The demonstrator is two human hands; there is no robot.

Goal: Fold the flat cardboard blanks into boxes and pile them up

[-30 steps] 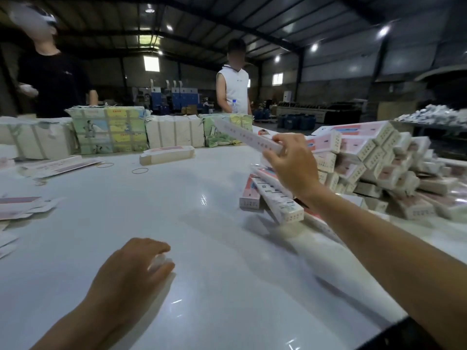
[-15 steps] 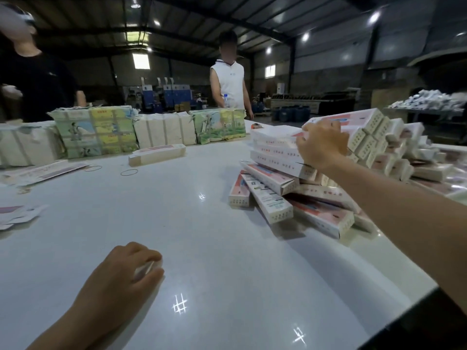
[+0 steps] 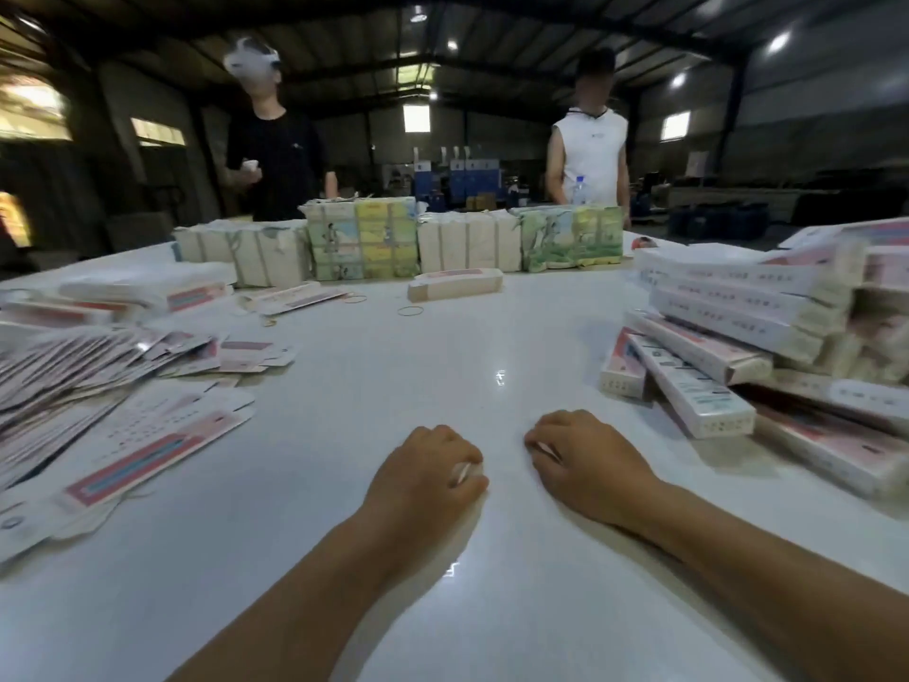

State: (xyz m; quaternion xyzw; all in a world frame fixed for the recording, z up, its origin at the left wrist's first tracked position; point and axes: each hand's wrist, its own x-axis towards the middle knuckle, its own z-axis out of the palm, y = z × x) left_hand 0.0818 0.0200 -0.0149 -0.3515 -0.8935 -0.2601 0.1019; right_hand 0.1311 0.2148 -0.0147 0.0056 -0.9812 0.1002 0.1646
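My left hand (image 3: pixel 428 477) and my right hand (image 3: pixel 588 460) rest side by side on the white table (image 3: pixel 442 347), near its front middle. Both have their fingers curled under and hold nothing that I can see. Folded pink-and-white boxes (image 3: pixel 747 307) are piled at the right, an arm's reach from my right hand. Flat cardboard blanks (image 3: pixel 88 366) lie fanned out at the left, with one blank (image 3: pixel 162 445) lying closest to my left hand. One more folded box (image 3: pixel 455 284) sits alone at the far middle.
Bundles of tied packs (image 3: pixel 393 241) line the table's far edge. Rubber bands (image 3: pixel 410 311) lie near the lone box. Two people stand behind the table, one in black (image 3: pixel 275 160), one in white (image 3: pixel 590 155). Bare tabletop stretches between my hands and the far bundles.
My right hand let go of the box on the right pile and came back down to the table beside my left hand. The view turned left, bringing the flat blanks into sight.
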